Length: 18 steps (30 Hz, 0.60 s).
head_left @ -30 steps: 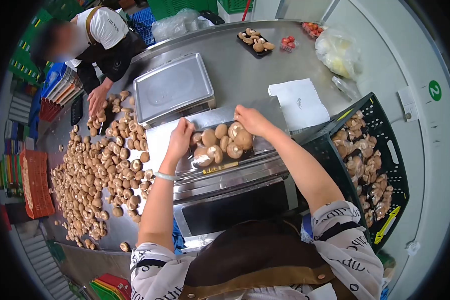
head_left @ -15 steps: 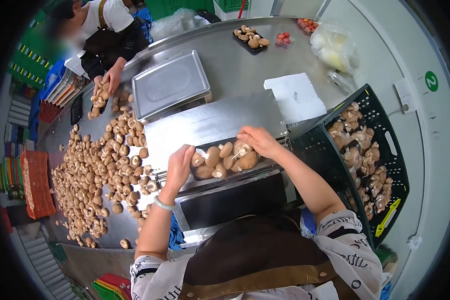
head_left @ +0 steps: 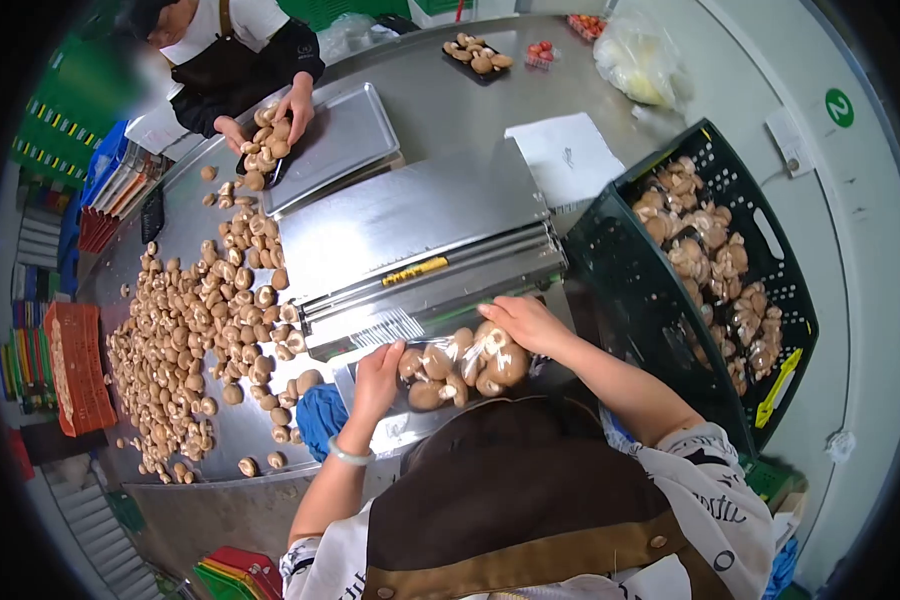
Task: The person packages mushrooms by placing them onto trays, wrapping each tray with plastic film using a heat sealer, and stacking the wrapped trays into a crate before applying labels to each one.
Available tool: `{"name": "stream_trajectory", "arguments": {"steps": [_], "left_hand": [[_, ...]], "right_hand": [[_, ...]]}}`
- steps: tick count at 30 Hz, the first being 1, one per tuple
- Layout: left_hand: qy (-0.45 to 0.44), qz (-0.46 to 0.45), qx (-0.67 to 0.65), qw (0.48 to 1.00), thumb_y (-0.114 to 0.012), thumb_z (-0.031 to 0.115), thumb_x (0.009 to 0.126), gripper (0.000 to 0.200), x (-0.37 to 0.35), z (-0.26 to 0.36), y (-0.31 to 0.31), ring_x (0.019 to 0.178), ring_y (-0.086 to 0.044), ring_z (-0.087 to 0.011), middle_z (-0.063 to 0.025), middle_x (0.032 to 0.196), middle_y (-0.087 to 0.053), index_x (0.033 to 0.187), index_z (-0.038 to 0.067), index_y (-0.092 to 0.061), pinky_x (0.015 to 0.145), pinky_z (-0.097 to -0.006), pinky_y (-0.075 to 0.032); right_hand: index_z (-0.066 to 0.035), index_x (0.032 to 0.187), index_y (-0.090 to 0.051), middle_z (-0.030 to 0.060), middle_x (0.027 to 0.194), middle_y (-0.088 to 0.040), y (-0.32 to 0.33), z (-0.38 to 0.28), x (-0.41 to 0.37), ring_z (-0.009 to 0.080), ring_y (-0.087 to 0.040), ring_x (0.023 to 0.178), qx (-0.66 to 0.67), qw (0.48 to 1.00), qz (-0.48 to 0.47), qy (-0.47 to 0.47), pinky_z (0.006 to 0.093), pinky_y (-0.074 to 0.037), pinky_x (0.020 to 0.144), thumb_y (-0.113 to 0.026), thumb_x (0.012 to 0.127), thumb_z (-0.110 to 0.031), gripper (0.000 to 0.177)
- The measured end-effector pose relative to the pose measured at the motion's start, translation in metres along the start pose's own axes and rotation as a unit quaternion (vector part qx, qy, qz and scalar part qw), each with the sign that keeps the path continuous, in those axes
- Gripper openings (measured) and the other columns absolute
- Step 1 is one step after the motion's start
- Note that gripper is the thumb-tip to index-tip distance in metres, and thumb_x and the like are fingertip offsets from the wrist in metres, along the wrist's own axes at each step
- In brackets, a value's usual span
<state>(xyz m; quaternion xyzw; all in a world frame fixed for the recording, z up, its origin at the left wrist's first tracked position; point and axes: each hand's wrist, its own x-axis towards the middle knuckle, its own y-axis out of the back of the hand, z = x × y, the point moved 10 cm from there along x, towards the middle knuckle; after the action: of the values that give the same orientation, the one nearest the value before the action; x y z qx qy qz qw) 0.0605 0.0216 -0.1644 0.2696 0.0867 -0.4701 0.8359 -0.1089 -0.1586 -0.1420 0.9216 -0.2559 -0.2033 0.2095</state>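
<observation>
A tray of shiitake mushrooms [head_left: 467, 370] under clear film lies between my hands, close to my apron at the front of the wrapping machine [head_left: 420, 230]. My left hand [head_left: 375, 382] is closed on the left end, thumb on the film. On the right end, my right hand [head_left: 526, 324] grips the upper corner with fingers curled over the edge. Glossy film stretches over the mushroom caps and up towards the machine's metal bars. The tray's underside is hidden.
Loose mushrooms [head_left: 175, 350] spread across the steel table at left. A co-worker's hands [head_left: 295, 108] hold a filled tray over the scale [head_left: 345, 145]. At right stands a dark green crate [head_left: 610, 250] of wrapped mushrooms. A blue cloth [head_left: 320, 415] lies beside my left forearm.
My hands have drawn the mushroom tray down towards my body, uncovering the machine's bars and yellow label. The co-worker has lifted a mushroom tray from the table to the scale.
</observation>
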Motion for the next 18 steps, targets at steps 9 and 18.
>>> {"name": "stream_trajectory", "arguments": {"steps": [9,18], "left_hand": [[-0.096,0.147,0.184,0.967,-0.061,0.023,0.091,0.02,-0.004,-0.019,-0.006,0.055,-0.06,-0.0327,-0.0183,0.061,-0.059,0.089,0.003,-0.061,0.053,-0.0392,-0.044],[-0.13,0.125,0.082,0.98,-0.059,0.005,0.09,0.016,-0.026,-0.039,-0.007,0.062,-0.055,-0.0159,-0.0076,0.069,-0.059,0.106,0.004,-0.055,0.059,-0.03,-0.044]], "right_hand": [[0.0,0.089,-0.058,0.0108,0.068,-0.063,-0.04,0.126,-0.044,0.0177,-0.059,0.059,0.234,0.948,0.053,-0.207,0.0307,-0.042,0.051,-0.065,0.086,-0.036,0.037],[-0.004,0.1,-0.051,0.0037,0.077,-0.061,-0.047,0.094,-0.07,0.0064,-0.048,0.058,0.426,0.896,0.049,-0.118,0.0212,-0.036,0.049,-0.057,0.088,-0.002,0.013]]}}
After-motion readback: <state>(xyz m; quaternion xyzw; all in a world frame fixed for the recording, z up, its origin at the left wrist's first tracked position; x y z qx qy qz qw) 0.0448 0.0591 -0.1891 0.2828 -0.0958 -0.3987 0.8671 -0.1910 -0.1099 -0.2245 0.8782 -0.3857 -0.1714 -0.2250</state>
